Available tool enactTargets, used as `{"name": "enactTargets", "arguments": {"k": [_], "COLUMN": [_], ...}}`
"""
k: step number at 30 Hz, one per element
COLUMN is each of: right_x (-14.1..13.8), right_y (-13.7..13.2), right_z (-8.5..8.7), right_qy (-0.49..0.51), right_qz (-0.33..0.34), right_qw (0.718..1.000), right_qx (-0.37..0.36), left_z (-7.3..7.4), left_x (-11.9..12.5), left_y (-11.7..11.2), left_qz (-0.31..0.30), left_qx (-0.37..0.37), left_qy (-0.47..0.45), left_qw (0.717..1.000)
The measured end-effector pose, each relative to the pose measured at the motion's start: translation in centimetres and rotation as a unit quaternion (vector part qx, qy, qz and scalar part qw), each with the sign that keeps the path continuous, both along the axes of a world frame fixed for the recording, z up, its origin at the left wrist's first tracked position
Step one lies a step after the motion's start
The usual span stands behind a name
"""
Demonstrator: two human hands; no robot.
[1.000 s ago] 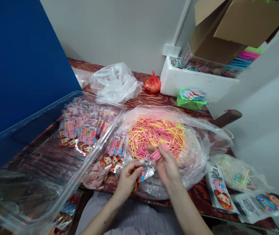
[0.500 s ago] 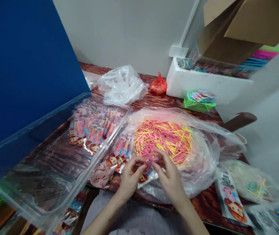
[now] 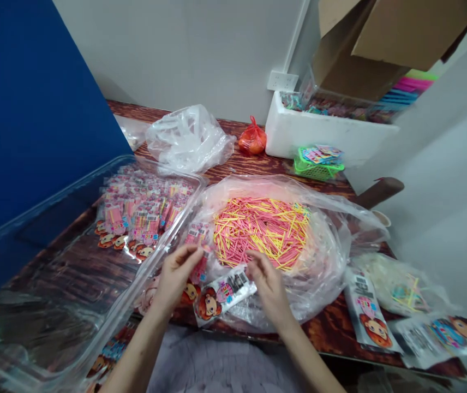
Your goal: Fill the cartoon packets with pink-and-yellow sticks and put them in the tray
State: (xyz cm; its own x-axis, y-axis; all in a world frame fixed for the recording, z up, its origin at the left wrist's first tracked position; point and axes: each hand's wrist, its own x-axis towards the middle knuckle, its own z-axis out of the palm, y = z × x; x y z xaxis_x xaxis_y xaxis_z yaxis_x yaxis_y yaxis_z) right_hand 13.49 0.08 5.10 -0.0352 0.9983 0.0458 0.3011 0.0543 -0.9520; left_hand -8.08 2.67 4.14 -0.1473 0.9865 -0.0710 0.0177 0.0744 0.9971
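My left hand pinches a pink filled packet at the near corner of the clear plastic tray. My right hand hovers with loosely bent fingers at the near edge of the pile of pink and yellow sticks, holding nothing that I can see. Between the hands a packet with a cartoon face and a barcode lies flat on the clear bag that holds the sticks.
Filled packets lie in rows in the tray. More cartoon packets lie at the right. At the back are a crumpled clear bag, a red bag, a green basket, a white foam box and a blue panel.
The hands, together on one packet before, have parted. The left one has gone left with a pink packet, and a cartoon-face packet now lies flat between them.
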Motion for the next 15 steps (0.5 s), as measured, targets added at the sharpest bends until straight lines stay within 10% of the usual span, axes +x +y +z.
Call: {"name": "enactTargets", "arguments": {"k": [3, 8, 15], "right_x": [2.9, 4.3, 2.0], "right_y": [2.7, 5.4, 6.6], "right_z": [-1.8, -3.4, -3.1], "right_qy": [-0.213, -0.523, -0.616], "right_qz": [-0.073, -0.047, -0.005], "right_qw": [0.972, 0.849, 0.787], "right_qx": [0.063, 0.046, 0.043], "left_z": [-0.9, -3.5, -3.4], "left_x": [-0.6, 0.1, 0.4], "left_y": [3.0, 5.8, 4.6], "left_qz": [0.034, 0.088, 0.078], "left_qx": [0.059, 0.132, 0.151], "left_qy": [0.114, 0.389, 0.446], "left_qw": [0.991, 0.907, 0.879]}}
